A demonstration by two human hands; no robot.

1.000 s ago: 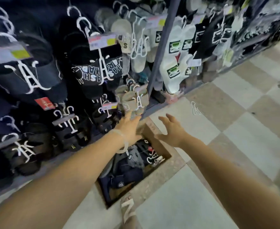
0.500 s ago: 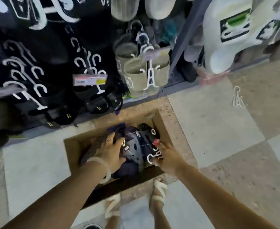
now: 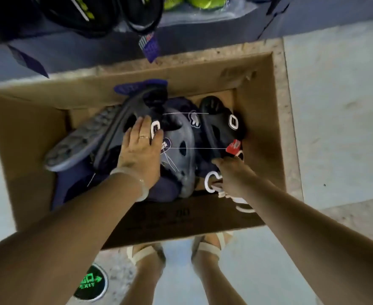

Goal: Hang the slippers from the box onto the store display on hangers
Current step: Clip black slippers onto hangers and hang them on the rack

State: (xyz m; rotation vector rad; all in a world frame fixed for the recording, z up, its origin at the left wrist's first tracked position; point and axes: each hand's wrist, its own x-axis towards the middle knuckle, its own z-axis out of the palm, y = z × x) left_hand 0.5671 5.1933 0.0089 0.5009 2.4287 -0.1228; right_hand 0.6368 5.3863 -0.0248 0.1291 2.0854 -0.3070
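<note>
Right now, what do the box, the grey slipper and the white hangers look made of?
Box: brown corrugated cardboard, matte, with a raw fibrous top edge. Grey slipper: seemingly moulded foam or rubber, smooth, dull, with punched holes. Hangers: probably plastic, white, thin, curved; blur leaves the finish unclear.

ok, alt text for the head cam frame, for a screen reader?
Seen from above, a person's left hand rests on dark slippers in an open cardboard box on the floor, while the right hand reaches in by white plastic hangers. The person's sandalled feet stand just behind the box, and shoes on a display line the top edge.
</note>
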